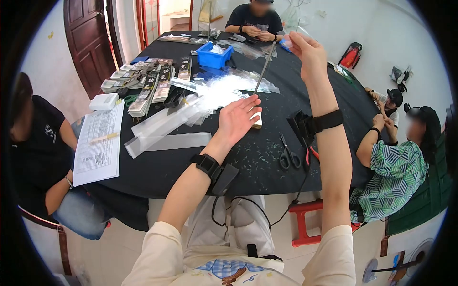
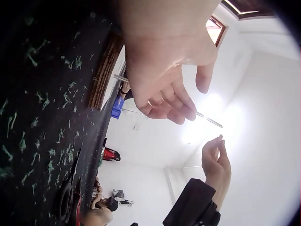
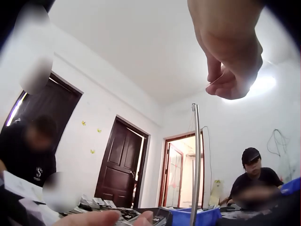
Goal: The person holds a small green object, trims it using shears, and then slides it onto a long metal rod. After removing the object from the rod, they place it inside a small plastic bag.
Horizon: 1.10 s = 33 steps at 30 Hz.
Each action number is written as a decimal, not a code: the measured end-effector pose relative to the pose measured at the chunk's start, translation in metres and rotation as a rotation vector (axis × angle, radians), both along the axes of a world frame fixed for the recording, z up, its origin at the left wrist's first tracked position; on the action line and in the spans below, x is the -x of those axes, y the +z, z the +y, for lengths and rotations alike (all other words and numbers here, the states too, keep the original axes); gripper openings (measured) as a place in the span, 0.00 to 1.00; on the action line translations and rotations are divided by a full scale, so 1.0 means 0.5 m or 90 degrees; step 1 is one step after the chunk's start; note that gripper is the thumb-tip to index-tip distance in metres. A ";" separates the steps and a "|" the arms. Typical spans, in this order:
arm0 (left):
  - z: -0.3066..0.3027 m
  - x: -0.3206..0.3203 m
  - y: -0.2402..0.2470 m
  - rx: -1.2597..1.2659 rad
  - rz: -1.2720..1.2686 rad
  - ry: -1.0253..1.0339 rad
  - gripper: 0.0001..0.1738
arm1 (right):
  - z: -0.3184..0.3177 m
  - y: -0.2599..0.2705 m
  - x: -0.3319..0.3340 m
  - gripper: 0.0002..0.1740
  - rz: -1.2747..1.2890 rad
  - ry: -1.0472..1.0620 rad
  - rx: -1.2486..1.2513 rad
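Observation:
My left hand (image 1: pixel 237 119), palm up, holds a thin metal rod (image 1: pixel 265 69) in its fingers, and the rod slants up and away over the table. In the right wrist view the rod (image 3: pixel 195 160) stands nearly upright with a small hook-like tip. My right hand (image 1: pixel 309 55) is raised beyond the rod's upper end, thumb and forefinger pinched together. A thin pale strand (image 3: pixel 217 82) shows at those fingertips; its course is too fine to follow. Under the left hand lies a small stack (image 2: pixel 106 75) with brown layered edges, mostly hidden in the head view.
Black-handled scissors (image 1: pixel 289 155) and a red-handled tool (image 1: pixel 314 152) lie right, among green scraps. Clear plastic sleeves (image 1: pixel 171 141), printed packets (image 1: pixel 162 83), a blue bin (image 1: pixel 214 56) and a paper sheet (image 1: pixel 99 145) cover the left and back. Several people sit around the black-covered table (image 1: pixel 229 174).

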<state>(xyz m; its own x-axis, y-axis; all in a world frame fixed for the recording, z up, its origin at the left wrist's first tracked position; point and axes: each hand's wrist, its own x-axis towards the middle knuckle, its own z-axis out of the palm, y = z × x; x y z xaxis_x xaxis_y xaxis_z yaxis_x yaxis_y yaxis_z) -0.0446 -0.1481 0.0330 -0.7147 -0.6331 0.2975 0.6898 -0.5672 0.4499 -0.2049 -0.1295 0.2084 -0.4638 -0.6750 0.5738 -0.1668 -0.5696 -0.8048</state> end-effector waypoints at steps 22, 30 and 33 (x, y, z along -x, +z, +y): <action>-0.002 0.001 0.000 -0.002 -0.006 0.002 0.23 | -0.025 0.048 0.013 0.14 0.451 -0.225 -0.080; 0.000 -0.001 0.002 0.004 -0.009 0.004 0.23 | -0.025 0.053 0.014 0.13 0.478 -0.193 -0.115; 0.002 -0.001 0.003 0.001 -0.011 0.002 0.23 | -0.022 0.055 0.016 0.14 0.469 -0.161 -0.126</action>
<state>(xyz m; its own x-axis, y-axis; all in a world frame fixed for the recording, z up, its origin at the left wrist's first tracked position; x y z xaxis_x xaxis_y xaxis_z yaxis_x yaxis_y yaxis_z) -0.0443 -0.1473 0.0342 -0.7172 -0.6353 0.2865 0.6842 -0.5639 0.4625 -0.2131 -0.1407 0.2360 -0.1652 -0.7218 0.6721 -0.7989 -0.3017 -0.5203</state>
